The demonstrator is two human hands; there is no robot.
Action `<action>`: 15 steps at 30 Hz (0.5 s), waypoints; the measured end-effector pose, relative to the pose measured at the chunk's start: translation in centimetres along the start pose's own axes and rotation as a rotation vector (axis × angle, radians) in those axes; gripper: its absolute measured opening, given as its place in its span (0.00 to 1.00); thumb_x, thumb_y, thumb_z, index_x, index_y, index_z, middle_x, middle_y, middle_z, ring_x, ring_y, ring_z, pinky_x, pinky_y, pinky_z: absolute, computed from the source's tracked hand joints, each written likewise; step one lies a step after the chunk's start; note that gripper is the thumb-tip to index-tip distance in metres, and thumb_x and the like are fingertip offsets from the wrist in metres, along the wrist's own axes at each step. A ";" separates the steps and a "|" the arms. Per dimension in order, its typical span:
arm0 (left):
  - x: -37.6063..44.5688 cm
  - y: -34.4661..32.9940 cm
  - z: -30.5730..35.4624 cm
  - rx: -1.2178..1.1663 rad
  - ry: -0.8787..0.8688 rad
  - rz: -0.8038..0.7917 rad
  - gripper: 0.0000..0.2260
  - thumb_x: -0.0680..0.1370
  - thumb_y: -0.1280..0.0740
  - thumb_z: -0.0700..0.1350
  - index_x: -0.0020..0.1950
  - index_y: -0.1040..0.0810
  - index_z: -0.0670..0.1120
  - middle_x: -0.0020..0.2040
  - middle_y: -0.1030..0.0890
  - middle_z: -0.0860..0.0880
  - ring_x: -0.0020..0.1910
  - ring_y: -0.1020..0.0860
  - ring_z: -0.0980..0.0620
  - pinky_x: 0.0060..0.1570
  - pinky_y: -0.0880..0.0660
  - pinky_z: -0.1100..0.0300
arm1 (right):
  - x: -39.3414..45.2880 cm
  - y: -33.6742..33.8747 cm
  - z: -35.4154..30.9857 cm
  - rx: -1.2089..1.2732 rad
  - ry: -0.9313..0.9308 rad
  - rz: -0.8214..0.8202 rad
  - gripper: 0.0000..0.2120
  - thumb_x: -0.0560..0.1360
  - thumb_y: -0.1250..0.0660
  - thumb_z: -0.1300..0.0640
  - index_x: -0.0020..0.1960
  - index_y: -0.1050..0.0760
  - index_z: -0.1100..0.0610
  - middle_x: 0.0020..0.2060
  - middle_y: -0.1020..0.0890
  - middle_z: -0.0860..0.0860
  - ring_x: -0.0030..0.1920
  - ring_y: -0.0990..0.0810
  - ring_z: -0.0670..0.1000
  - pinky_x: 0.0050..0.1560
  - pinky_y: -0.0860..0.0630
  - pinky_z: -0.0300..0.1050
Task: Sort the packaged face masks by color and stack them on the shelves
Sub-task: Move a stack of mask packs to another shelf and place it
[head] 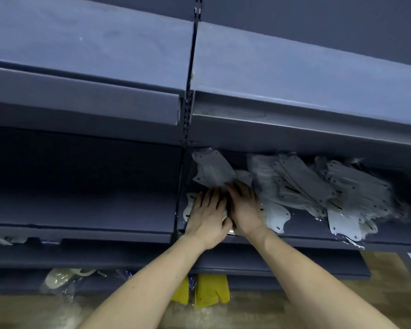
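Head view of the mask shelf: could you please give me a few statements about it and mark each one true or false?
1. Both hands, left hand and right hand, rest side by side on white masks. True.
2. The grey mask pile lies left of the hands. False: it lies to their right.
3. Yellow masks sit on a lower level. True.
4. The shelf bay left of the upright is full of masks. False: none show on it.

The left bay of the shelf lies open, with room to reach in. In the right bay, a sprawling pile of grey masks blocks the right side, and white masks spill to the front edge. The overhanging upper shelf limits headroom above.
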State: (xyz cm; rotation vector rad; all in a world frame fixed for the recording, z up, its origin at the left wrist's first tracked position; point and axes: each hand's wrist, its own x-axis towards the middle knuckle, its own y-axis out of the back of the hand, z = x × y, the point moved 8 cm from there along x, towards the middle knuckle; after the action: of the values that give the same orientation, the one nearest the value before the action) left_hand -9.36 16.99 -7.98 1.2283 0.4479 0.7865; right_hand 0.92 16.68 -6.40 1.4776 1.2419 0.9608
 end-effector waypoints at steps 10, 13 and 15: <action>-0.3 0.6 0.1 0.016 0.058 0.024 0.37 0.74 0.53 0.61 0.80 0.44 0.45 0.79 0.40 0.46 0.79 0.46 0.46 0.78 0.54 0.50 | 2.3 0.3 -1.7 -0.045 0.004 0.029 0.12 0.82 0.44 0.52 0.59 0.23 0.51 0.61 0.25 0.52 0.60 0.26 0.58 0.61 0.29 0.51; -0.3 0.7 0.3 0.019 0.050 0.021 0.35 0.75 0.52 0.61 0.80 0.41 0.46 0.79 0.40 0.47 0.79 0.47 0.47 0.78 0.55 0.51 | 1.2 -0.5 -0.6 0.161 -0.042 0.184 0.10 0.79 0.39 0.55 0.56 0.20 0.50 0.62 0.23 0.51 0.59 0.26 0.57 0.61 0.30 0.49; -0.2 0.7 0.1 -0.008 0.064 0.020 0.32 0.78 0.48 0.60 0.79 0.40 0.47 0.79 0.40 0.48 0.79 0.47 0.47 0.78 0.56 0.53 | 1.2 -0.6 -0.2 0.183 -0.026 0.229 0.11 0.78 0.38 0.56 0.55 0.19 0.50 0.62 0.22 0.50 0.59 0.25 0.58 0.62 0.31 0.50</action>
State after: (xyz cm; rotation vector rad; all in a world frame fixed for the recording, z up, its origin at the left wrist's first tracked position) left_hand -9.59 16.86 -7.33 1.2042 0.4852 0.8455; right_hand 0.75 17.88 -6.89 1.8007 1.1843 0.9936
